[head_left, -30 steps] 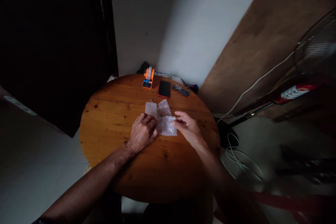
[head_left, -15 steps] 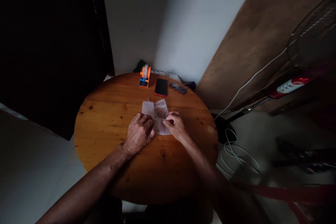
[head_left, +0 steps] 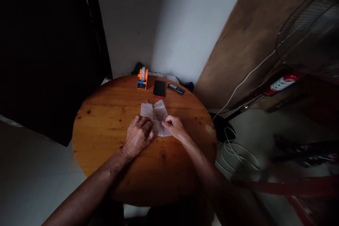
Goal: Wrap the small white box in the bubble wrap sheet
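A small piece of clear bubble wrap [head_left: 159,111], wrinkled and creased down its middle, lies on the round wooden table [head_left: 106,123]. My left hand [head_left: 140,132] is curled over its near left part, fingers bent and pressed together, the fingertips mostly hidden. From the right, my right hand [head_left: 173,125] pinches the wrap's near right side between thumb and forefinger. The two hands are a short gap apart, with part of the wrap showing between them. Whether anything lies inside the wrap I cannot tell.
Behind the wrap are an orange and blue tape dispenser [head_left: 142,78], a red-edged smartphone [head_left: 159,89] and a dark handset [head_left: 176,88]. Beyond the table's far edge rises a wall. A standing fan [head_left: 282,84] and a coiled white cable [head_left: 238,152] are to the right.
The view has swung slightly to the right, so the table and everything on it sits a little further left. Both hands stay on the bubble wrap in nearly the same grip.
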`<move>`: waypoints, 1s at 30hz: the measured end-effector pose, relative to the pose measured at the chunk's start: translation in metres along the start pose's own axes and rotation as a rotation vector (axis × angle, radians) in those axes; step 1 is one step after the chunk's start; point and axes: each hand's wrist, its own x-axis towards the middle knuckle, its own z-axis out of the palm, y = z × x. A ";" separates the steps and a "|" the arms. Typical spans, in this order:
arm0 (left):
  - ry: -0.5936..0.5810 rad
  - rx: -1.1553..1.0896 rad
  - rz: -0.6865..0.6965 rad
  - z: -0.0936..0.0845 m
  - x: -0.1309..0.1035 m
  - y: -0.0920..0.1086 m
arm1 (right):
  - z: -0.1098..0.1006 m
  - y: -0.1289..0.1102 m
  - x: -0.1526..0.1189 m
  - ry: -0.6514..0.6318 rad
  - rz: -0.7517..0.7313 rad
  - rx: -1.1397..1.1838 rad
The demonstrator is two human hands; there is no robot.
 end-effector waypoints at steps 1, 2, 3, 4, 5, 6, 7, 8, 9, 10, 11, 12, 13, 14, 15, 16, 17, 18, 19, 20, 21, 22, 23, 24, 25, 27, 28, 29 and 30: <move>-0.004 0.007 -0.001 0.000 0.000 0.000 | 0.002 -0.001 0.000 0.008 0.006 0.013; -0.008 0.014 -0.004 0.000 0.000 0.000 | 0.004 -0.002 0.000 0.019 0.008 0.026; -0.014 0.019 -0.010 0.000 0.000 0.000 | 0.006 -0.004 0.000 0.032 0.008 0.036; -0.023 0.023 -0.016 0.000 0.000 0.001 | 0.007 -0.006 0.000 0.044 0.007 0.042; -0.032 0.025 -0.020 0.000 0.000 0.000 | 0.008 -0.008 0.001 0.051 0.007 0.042; -0.041 0.026 -0.021 0.000 0.000 0.000 | 0.008 -0.011 0.001 0.055 0.010 0.040; -0.049 0.028 -0.019 0.000 0.000 0.000 | 0.008 -0.014 0.001 0.057 0.016 0.040; -0.054 0.029 -0.013 -0.001 0.000 0.000 | 0.007 -0.017 0.001 0.055 0.023 0.046; -0.058 0.032 -0.007 -0.001 0.001 -0.001 | 0.007 -0.020 0.000 0.052 0.027 0.067; -0.060 0.035 0.000 -0.001 0.001 -0.001 | 0.006 -0.023 0.000 0.045 0.028 0.110; -0.062 0.038 0.005 -0.001 0.002 -0.001 | 0.005 -0.027 -0.001 0.032 0.029 0.173; -0.065 0.039 0.010 -0.001 0.002 -0.001 | 0.004 -0.030 -0.002 0.015 0.031 0.249; -0.069 0.040 0.014 -0.001 0.002 -0.001 | 0.003 -0.034 -0.004 -0.009 0.037 0.330; -0.075 0.038 0.016 -0.002 0.003 -0.001 | 0.003 -0.038 -0.006 -0.036 0.048 0.409; -0.082 0.035 0.016 -0.002 0.003 -0.001 | 0.003 -0.042 -0.007 -0.060 0.063 0.478; -0.088 0.029 0.014 -0.002 0.003 -0.001 | 0.003 -0.045 -0.009 -0.077 0.078 0.534; -0.093 0.020 0.010 -0.002 0.004 -0.001 | 0.004 -0.049 -0.010 -0.089 0.090 0.577; -0.097 0.009 0.003 -0.002 0.004 -0.001 | 0.005 -0.052 -0.011 -0.097 0.097 0.611; -0.103 -0.004 -0.006 -0.003 0.004 -0.001 | 0.006 -0.054 -0.012 -0.102 0.101 0.634; -0.110 -0.017 -0.018 -0.003 0.005 -0.002 | 0.006 -0.056 -0.012 -0.103 0.105 0.650; -0.120 -0.030 -0.032 -0.003 0.005 -0.002 | 0.006 -0.057 -0.013 -0.103 0.109 0.659; -0.132 -0.042 -0.046 -0.003 0.006 -0.002 | 0.006 -0.058 -0.013 -0.100 0.116 0.665; -0.143 -0.054 -0.061 -0.003 0.006 -0.002 | 0.005 -0.059 -0.014 -0.095 0.125 0.670; -0.151 -0.067 -0.075 -0.003 0.007 -0.002 | 0.004 -0.060 -0.014 -0.090 0.135 0.676; -0.150 -0.084 -0.091 -0.002 0.007 -0.002 | 0.003 -0.061 -0.015 -0.090 0.146 0.682; -0.124 -0.121 -0.125 -0.001 0.007 -0.001 | 0.000 -0.064 -0.018 -0.100 0.162 0.692; -0.102 -0.143 -0.141 0.000 0.007 -0.001 | -0.001 -0.066 -0.019 -0.109 0.164 0.693; -0.078 -0.167 -0.154 0.002 0.006 -0.001 | -0.003 -0.067 -0.020 -0.121 0.159 0.687; -0.054 -0.193 -0.166 0.003 0.006 -0.001 | -0.004 -0.068 -0.021 -0.138 0.148 0.675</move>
